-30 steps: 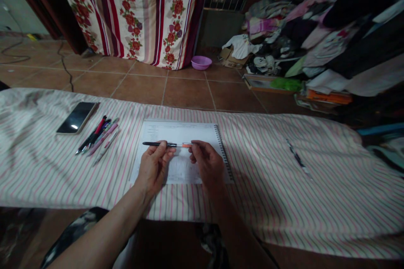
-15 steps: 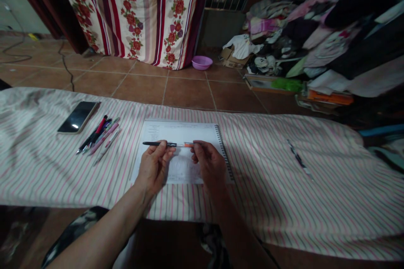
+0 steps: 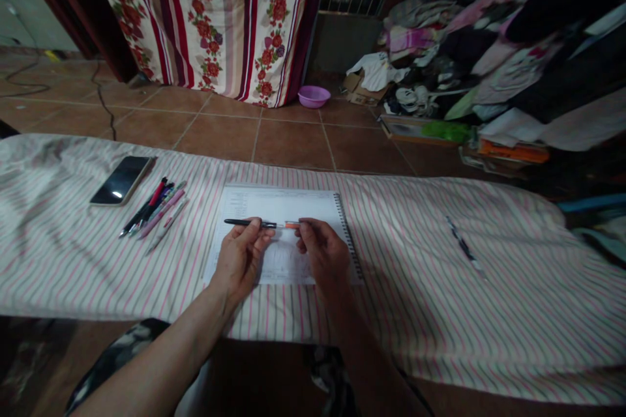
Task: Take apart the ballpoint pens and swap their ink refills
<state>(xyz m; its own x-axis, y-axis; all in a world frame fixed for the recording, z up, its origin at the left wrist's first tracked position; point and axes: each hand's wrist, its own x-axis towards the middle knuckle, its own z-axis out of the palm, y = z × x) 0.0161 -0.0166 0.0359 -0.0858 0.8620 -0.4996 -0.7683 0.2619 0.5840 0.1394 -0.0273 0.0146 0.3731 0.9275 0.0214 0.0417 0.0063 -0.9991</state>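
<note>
Both hands hold one pen [image 3: 244,223] level above a spiral notebook [image 3: 274,202] that lies open on the striped cloth. My left hand [image 3: 239,260] pinches the pen's dark barrel. The fingertips of my right hand [image 3: 323,254] are closed on its orange end [image 3: 292,225]. The pen points left, with the dark tip free beyond my left thumb. The notebook page carries faint print and its wire binding runs down the right edge.
A phone [image 3: 121,180] and several pens [image 3: 155,210] lie left of the notebook. Another pen [image 3: 462,246] lies to the right on the striped cloth [image 3: 489,300]. Tiled floor, a purple bowl [image 3: 313,96], a flowered curtain and piled clothes lie beyond.
The pen has shifted very slightly to the right between my fingers. Both hands stay in place.
</note>
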